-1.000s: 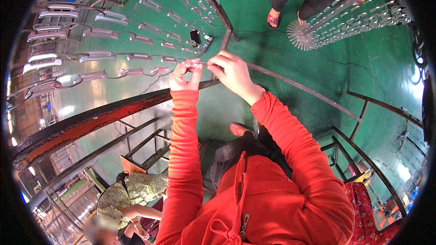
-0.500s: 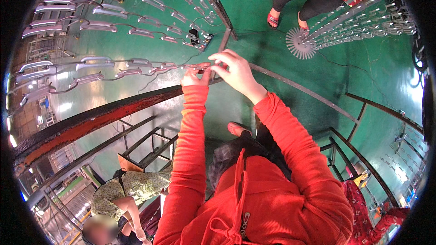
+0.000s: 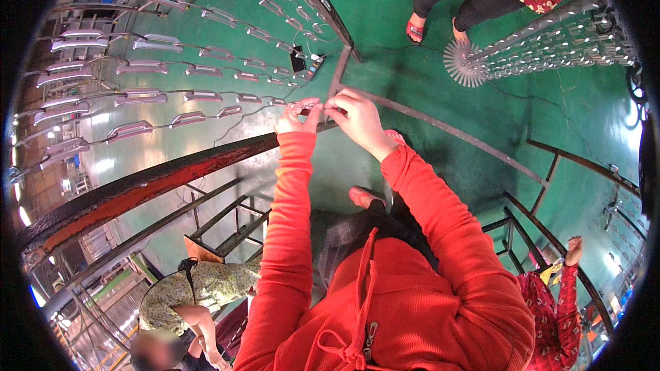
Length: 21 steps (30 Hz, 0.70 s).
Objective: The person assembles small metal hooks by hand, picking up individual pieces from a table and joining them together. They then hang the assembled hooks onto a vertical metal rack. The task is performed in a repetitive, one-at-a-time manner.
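My left hand, in a red sleeve, is closed on a small shiny metal handle near the low end of a hanging strand. Beside it my right hand has thumb and fingertips pressed together, almost touching the left fingertips; whatever they pinch is hidden. Silvery handle-shaped pieces are linked by thin wire into the strand that runs toward my left hand. More strands of such handles hang alongside in rows.
A black and red frame bar crosses under my left forearm. At the far right hangs a dense bundle of metal strands, beside a standing person. Other people sit at lower left and lower right. Thin frame bars cross the green floor.
My right fingers have drawn together and lowered beside my left hand. The strands at left have swung and spread into separate rows. At lower right, a person's hand has come up into view.
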### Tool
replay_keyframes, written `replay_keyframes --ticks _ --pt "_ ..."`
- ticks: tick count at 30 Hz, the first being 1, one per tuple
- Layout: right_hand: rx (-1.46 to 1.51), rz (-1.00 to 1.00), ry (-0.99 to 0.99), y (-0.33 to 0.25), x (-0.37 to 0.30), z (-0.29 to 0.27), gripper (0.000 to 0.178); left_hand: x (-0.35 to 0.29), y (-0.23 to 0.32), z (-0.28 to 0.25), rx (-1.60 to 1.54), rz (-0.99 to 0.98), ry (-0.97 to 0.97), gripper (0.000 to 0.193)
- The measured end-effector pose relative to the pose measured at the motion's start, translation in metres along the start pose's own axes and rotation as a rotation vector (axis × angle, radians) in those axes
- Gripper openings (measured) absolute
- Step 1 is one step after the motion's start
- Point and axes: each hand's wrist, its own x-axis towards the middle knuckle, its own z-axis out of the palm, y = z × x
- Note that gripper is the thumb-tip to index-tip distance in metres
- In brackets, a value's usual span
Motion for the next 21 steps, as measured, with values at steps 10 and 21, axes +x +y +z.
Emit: replay_keyframes --ticks 10,21 --pt "0.072 -0.04 -0.03 0.006 0.003 -0.007 0.006 0.002 -0.007 0.001 -0.071 0.024 0.011 0.015" --pt "0.15 -0.033 0.062 -0.016 0.036 -0.025 0.008 0.027 -0.052 -0.026 -0.415 0.098 -0.114 0.034"
